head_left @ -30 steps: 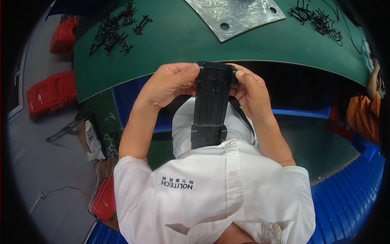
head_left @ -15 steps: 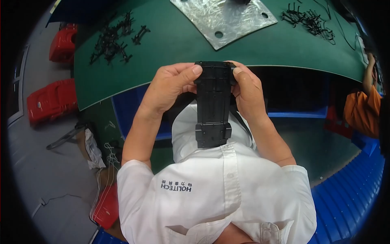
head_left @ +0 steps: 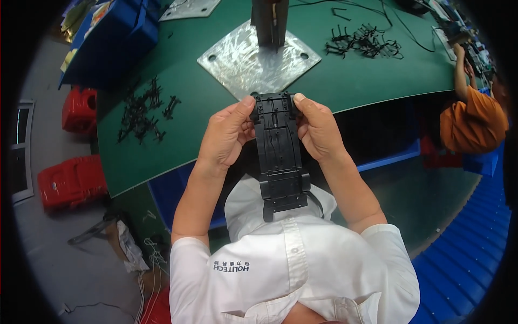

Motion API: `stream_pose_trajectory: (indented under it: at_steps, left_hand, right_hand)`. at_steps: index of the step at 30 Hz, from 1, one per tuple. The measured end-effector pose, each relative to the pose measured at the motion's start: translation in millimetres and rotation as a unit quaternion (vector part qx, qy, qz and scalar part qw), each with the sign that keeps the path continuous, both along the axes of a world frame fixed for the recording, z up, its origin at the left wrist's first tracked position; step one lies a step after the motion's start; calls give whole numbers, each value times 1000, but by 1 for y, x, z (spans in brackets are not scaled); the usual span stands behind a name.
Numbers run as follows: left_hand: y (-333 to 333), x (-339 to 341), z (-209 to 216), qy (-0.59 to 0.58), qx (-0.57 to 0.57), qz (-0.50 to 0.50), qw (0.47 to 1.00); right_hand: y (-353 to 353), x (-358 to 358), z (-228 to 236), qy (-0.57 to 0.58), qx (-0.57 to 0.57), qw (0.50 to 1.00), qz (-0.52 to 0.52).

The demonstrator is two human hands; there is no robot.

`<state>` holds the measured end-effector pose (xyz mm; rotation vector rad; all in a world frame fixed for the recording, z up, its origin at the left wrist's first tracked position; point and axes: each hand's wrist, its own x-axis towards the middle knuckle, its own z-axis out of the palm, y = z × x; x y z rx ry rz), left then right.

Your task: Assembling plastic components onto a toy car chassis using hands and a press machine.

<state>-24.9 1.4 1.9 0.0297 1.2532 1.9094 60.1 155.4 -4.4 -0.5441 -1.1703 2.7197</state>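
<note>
Gripping one black panel (head_left: 276, 151): our left hand (head_left: 229, 132) clamped on its far left corner, our right hand (head_left: 319, 129) on the far right, thumbs uppermost. Panel runs from the fingers back toward our white shirt (head_left: 340, 264); dark print (head_left: 231, 267) on its chest, upside down in view. Beyond the fingers, on a green table (head_left: 186, 129): two metal plates (head_left: 234, 67), the nearer bearing one post (head_left: 271, 24). Two tangled heaps (head_left: 361, 42) of black parts, uncountable, one left of the fingers, one beyond and right.
</note>
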Motion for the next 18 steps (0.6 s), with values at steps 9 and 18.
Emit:
stream_pose_trajectory:
  at_steps: [9, 18]
  left_hand:
    - [30, -19, 2, -11, -3, 4, 1000]
    - [39, -36, 0, -26, 5, -20, 999]
  right_hand:
    - [31, -13, 2, 9, -47, 999, -9]
    - [36, -26, 8, 3, -33, 999, -23]
